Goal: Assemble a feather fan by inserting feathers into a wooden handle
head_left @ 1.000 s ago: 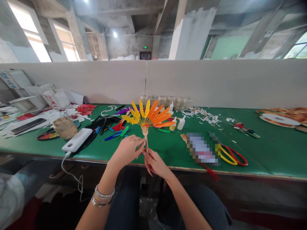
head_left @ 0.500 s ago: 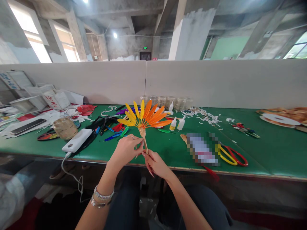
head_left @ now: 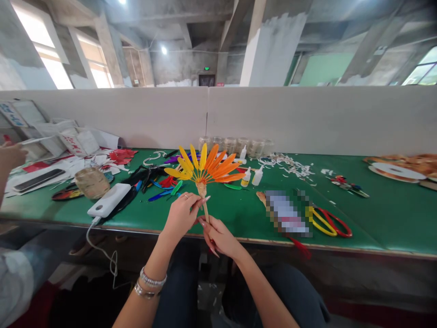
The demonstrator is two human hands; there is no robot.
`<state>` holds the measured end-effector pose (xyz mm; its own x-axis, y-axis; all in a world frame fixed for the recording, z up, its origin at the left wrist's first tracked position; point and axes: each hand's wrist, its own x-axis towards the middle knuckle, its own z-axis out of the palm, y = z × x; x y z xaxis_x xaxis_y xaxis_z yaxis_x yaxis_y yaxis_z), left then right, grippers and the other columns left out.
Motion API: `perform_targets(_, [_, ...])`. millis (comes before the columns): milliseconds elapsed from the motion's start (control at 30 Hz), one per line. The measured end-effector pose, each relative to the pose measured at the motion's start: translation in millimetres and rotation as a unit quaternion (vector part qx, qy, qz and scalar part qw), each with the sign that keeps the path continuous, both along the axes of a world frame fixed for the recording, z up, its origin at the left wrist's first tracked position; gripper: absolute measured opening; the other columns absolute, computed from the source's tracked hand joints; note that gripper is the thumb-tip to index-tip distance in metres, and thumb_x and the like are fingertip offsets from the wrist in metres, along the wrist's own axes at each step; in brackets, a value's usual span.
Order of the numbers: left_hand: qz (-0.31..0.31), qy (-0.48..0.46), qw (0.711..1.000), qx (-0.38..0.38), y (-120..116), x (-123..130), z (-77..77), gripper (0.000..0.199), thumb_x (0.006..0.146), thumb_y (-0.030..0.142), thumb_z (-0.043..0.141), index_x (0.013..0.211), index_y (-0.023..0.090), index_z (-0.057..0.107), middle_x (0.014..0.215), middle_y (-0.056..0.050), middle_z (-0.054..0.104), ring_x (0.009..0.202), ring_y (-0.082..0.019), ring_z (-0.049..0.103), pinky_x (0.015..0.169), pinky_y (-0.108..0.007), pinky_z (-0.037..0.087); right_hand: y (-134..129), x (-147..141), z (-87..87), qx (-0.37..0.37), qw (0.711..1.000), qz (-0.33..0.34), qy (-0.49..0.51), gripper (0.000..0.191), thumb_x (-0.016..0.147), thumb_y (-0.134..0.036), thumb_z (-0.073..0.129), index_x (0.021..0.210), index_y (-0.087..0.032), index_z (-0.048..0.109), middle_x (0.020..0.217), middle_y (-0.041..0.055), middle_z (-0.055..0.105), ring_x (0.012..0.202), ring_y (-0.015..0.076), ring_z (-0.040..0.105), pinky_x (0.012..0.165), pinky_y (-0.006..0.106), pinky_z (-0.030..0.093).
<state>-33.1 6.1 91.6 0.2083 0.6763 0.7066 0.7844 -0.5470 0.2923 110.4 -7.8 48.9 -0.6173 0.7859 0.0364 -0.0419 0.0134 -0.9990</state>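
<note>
A feather fan (head_left: 218, 171) stands upright before me, yellow feathers on its left half and orange on its right, spread from a pale wooden handle (head_left: 206, 213). My left hand (head_left: 182, 214) is closed, its fingertips pinching the upper handle just below the feather bases. Lower down, my right hand (head_left: 220, 236) grips the end of the handle between thumb and fingers. Behind the fan, to its right, are two small glue bottles (head_left: 246, 177). Loose blue feathers (head_left: 159, 195) and a green feather (head_left: 176, 187) lie to the left of it.
On the green table (head_left: 382, 200) are scissors (head_left: 329, 222), a partly blurred item (head_left: 288, 214), a ribbon spool (head_left: 396, 171), glass jars (head_left: 230, 145), a white power bank (head_left: 109, 200) with a cable and a phone (head_left: 39, 180). Another person's hand (head_left: 12, 155) is at far left.
My left hand has moved up the handle, closer to the feather bases. The fan shows only a slight shift. Another person's hand has come into view at the far left.
</note>
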Motion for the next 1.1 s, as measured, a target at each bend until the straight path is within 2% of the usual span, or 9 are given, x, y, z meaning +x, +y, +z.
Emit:
perform_targets(267, [-0.018,0.049,0.996,0.067,3,2,0.0,0.023,0.088,0.020,0.038,0.071,0.016,0.053,0.069,-0.003,0.059,0.068,-0.014,0.053,0.064,-0.027,0.045,-5,-1,8.4,0.015,1.000,-0.008,0.001,0.030,0.085,-0.047,0.040,0.089,-0.017,0.042,0.035,-0.0131,0.039,0.023,0.0023,0.024,0.025,0.014,0.019])
perform_targets(567, [-0.041,0.132,0.989,0.044,9,-6,2.0,0.021,0.089,0.021,0.035,0.079,0.016,0.052,0.072,-0.003,0.059,0.074,-0.016,0.054,0.069,-0.030,0.047,-4,-1,8.3,0.017,0.999,-0.032,-0.019,0.032,0.084,-0.048,0.042,0.089,-0.016,0.046,0.034,-0.0124,0.037,0.023,0.0026,0.025,0.026,0.014,0.018])
perform_targets(800, [-0.069,0.144,0.987,0.016,6,-17,7.7,0.019,0.088,0.016,0.037,0.086,0.014,0.056,0.085,-0.005,0.063,0.082,-0.015,0.056,0.074,-0.029,0.048,-2,4,15.2,-0.010,0.999,-0.015,0.026,0.041,0.084,-0.049,0.041,0.100,-0.013,0.051,0.031,-0.0132,0.032,0.022,0.0032,0.021,0.024,0.014,0.015])
perform_targets(933, [-0.088,0.183,0.979,-0.008,0,-24,10.0,0.022,0.086,0.011,0.038,0.100,0.014,0.055,0.096,-0.005,0.063,0.089,-0.014,0.056,0.080,-0.030,0.048,-2,7,17.6,-0.013,1.000,-0.017,0.022,0.042,0.084,-0.049,0.042,0.101,-0.012,0.052,0.031,-0.0129,0.032,0.022,0.0034,0.021,0.024,0.014,0.013])
perform_targets(1100, [-0.093,0.245,0.965,-0.025,-4,-26,14.2,0.032,0.083,0.006,0.038,0.112,0.013,0.050,0.100,-0.007,0.063,0.094,-0.015,0.056,0.083,-0.031,0.047,1,10,11.6,0.008,1.000,-0.019,0.012,0.040,0.085,-0.048,0.042,0.099,-0.012,0.053,0.033,-0.0126,0.031,0.025,0.0029,0.022,0.028,0.015,0.016])
